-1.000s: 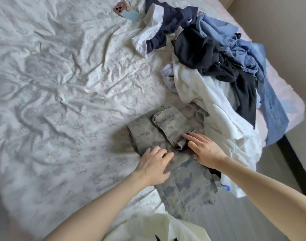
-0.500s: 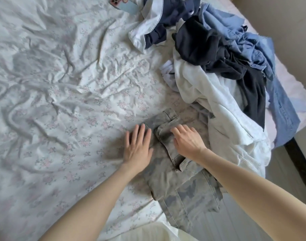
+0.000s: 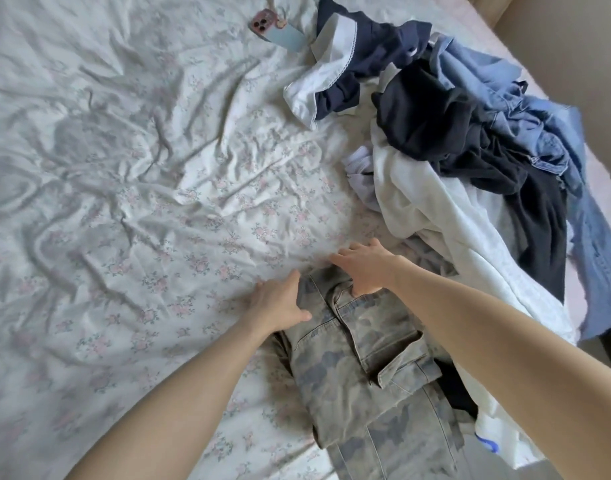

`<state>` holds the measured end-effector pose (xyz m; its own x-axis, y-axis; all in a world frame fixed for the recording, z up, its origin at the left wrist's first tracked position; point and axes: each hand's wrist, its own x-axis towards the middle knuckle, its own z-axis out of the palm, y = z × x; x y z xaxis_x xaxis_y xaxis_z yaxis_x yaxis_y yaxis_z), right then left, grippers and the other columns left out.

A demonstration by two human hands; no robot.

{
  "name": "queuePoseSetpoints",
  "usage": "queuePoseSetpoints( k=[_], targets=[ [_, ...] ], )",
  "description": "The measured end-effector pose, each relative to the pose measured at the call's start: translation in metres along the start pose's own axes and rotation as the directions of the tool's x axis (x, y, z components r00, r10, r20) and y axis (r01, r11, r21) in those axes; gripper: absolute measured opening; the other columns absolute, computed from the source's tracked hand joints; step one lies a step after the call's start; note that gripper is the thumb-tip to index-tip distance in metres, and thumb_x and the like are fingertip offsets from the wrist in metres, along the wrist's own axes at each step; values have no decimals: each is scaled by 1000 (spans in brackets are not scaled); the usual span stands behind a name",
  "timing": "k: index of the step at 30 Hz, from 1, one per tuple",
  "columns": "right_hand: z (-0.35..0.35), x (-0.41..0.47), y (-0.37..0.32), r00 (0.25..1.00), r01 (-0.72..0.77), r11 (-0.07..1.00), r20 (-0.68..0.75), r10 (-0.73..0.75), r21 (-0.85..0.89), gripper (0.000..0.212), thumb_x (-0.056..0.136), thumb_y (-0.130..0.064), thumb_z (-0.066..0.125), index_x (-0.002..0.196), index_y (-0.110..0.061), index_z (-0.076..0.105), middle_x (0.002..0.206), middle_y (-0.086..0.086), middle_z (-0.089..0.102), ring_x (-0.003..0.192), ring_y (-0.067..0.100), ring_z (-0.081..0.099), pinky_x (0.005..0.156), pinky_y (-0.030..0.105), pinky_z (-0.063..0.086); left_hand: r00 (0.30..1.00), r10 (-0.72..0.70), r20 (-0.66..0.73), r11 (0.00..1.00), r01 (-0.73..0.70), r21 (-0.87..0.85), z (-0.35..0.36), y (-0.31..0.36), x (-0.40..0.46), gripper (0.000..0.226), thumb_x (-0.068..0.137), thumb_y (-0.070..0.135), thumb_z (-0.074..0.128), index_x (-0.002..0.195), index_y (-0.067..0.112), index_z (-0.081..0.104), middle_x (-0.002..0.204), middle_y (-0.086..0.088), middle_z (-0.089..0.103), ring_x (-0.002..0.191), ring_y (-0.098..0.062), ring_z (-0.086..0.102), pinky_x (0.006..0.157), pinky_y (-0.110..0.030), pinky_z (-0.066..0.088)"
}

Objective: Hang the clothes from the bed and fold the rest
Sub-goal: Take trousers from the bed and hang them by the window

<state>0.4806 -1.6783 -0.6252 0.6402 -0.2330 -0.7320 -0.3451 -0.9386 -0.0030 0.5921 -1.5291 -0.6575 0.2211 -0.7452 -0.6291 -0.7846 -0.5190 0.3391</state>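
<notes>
Folded camouflage trousers [image 3: 366, 368] lie on the near part of the bed, one leg running off the bottom edge. My left hand [image 3: 276, 303] rests at their far left corner, thumb lying on the fabric. My right hand [image 3: 363, 268] lies over the far edge, fingers spread towards the sheet and thumb pressed onto the cloth. A heap of clothes sits to the right: a white garment [image 3: 432, 216], a black one [image 3: 470, 140], blue denim [image 3: 553, 133] and a navy piece with white trim [image 3: 359, 60].
The bed carries a wrinkled white floral sheet [image 3: 141, 202]. A phone in a pink case [image 3: 276, 31] lies at the far side near the navy garment. The bed's right edge and a beige wall [image 3: 574, 46] are on the right.
Both hands have slid from the middle of the folded trousers to their far end. The view has dropped closer to the bed.
</notes>
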Motion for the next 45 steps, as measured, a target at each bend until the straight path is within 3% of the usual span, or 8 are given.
queuePoseSetpoints(
  k=[10,19,26,30,34,38,42,45],
  targets=[
    [-60,-34,2,927,-42,999,-373,31,-21,34,86,-25,57,119,-21,49,115,-5,55,111,18,49,89,33,34,930,112,-351,990,-134,-38,-67,4,-32,25,92,22,57,112,12,46,81,-1,51,71,-21,51,60,-30,36],
    [-137,-17,-9,608,-176,982,-778,159,63,30,86,-12,50,115,-15,52,110,3,55,106,25,48,92,35,29,652,83,-753,983,68,168,-167,-11,-37,36,83,-4,56,117,9,49,101,-12,60,89,-28,58,69,-34,42],
    [-74,-72,-31,642,-156,987,-758,117,20,36,59,-17,76,93,-13,66,93,4,65,83,26,61,73,35,46,732,283,-620,959,-198,205,-108,-3,-88,42,66,4,72,106,4,61,107,-14,64,93,-32,60,81,-40,49],
    [-24,-109,-41,680,-154,988,-724,116,14,53,41,-17,82,92,-15,67,101,-1,67,85,23,64,74,34,36,721,459,-519,888,-350,299,-72,12,-118,52,43,19,82,91,5,67,104,-11,68,82,-28,65,70,-35,55],
    [29,-129,-56,766,-145,989,-629,130,28,63,30,-17,83,91,-15,68,103,-1,68,86,22,64,68,36,46,758,546,-357,827,-417,378,-24,16,-133,55,51,43,77,93,10,66,110,-9,66,96,-28,63,79,-35,53],
    [80,-129,-79,816,-185,976,-536,218,115,59,38,-12,83,95,-14,69,110,2,68,91,22,65,66,34,51,877,478,-50,794,-406,452,26,8,-125,65,79,52,54,132,16,40,154,-14,16,143,-33,9,114,-53,4],
    [122,-114,-98,934,-191,963,-266,237,189,69,86,-20,56,147,-20,22,155,7,18,139,26,24,109,44,26,934,340,112,779,-346,522,65,-1,-108,79,87,50,49,147,16,12,156,-10,-16,141,-34,-19,107,-54,-20],
    [143,-104,-105,968,-201,955,-105,228,217,70,96,-39,37,149,-25,-8,156,7,-17,144,30,-9,115,46,-3,938,287,194,751,-346,562,82,-12,-95,91,82,69,40,149,22,1,154,-4,-25,139,-30,-26,105,-52,-24]
  ],
)
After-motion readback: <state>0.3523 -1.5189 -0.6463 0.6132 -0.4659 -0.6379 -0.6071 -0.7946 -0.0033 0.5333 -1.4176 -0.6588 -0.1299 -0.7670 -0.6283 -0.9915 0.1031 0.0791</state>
